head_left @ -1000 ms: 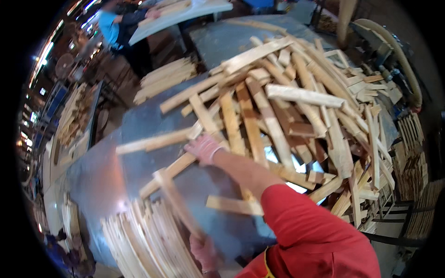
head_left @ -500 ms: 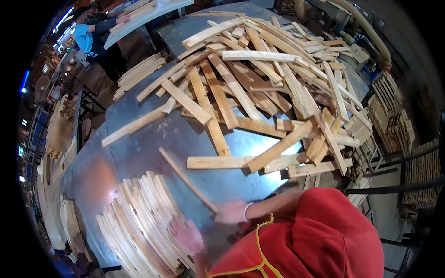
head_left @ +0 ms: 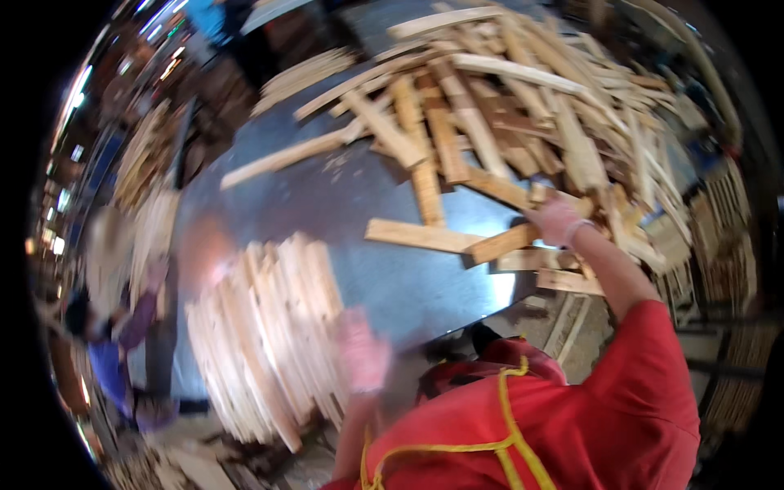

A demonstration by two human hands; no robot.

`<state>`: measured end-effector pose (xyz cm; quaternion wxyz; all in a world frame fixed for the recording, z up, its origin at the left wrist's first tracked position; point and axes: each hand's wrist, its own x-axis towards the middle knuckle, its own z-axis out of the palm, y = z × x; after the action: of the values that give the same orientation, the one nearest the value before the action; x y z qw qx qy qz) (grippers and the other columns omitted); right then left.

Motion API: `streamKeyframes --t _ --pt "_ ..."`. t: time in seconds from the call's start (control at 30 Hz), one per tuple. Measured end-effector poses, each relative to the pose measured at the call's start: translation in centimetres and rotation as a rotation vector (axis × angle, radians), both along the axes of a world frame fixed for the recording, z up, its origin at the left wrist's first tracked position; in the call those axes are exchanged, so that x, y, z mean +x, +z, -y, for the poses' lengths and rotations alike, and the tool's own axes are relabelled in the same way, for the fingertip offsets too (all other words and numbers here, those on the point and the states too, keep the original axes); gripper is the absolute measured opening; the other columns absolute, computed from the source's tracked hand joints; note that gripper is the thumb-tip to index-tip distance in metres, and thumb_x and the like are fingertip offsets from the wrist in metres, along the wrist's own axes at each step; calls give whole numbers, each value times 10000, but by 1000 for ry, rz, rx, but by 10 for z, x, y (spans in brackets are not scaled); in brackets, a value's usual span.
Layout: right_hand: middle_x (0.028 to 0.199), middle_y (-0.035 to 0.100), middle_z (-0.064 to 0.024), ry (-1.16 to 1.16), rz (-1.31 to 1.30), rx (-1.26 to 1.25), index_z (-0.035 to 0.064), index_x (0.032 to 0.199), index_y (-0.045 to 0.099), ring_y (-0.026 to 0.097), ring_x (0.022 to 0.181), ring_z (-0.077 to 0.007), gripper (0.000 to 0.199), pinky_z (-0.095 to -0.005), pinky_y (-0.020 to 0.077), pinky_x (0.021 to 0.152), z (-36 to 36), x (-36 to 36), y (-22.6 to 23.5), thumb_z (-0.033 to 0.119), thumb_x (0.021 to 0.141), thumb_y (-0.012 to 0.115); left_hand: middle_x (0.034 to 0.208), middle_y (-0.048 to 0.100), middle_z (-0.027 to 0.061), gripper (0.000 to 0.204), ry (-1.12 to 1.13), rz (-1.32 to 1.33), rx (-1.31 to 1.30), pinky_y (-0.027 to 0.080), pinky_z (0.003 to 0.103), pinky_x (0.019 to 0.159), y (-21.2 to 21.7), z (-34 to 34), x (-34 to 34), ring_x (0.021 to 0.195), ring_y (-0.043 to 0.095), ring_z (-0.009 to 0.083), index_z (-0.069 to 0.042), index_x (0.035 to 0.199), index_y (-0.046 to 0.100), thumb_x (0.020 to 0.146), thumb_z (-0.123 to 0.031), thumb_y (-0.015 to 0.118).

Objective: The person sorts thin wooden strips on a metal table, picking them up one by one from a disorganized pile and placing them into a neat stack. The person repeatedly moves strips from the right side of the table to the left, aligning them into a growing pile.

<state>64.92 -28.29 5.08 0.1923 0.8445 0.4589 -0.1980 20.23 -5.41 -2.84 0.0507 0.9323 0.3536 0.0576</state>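
My right hand, in a pink glove, reaches to the near side of the big heap of wooden slats. Its fingers are closed round a short wooden slat that lies slantwise on the heap's near edge. My left hand, also gloved in pink, is at the right side of a row of slats packed side by side on the metal table. Motion smears its fingers, and I cannot tell whether it touches the row.
A smaller slat stack lies at the table's far left edge. Another person is at the lower left, near more boards. A second person stands at the far left. Pallet-like wood stacks stand at the right.
My right hand has moved away from the row, to the right and forward, onto the heap. The thin slat it held is out of it. My view has shifted and turned.
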Motion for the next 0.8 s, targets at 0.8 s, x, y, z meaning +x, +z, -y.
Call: streamKeyframes --t 0.8 --pt "1265 650 -186 112 -169 462 138 1454 541 632 1220 -411 701 -503 524 1031 -189 -94 -66 240 802 776 1133 726 264 477 635 197 -548 546 562 920 31 -2 1 1063 692 460 -74 1329 662 955 -369 641"
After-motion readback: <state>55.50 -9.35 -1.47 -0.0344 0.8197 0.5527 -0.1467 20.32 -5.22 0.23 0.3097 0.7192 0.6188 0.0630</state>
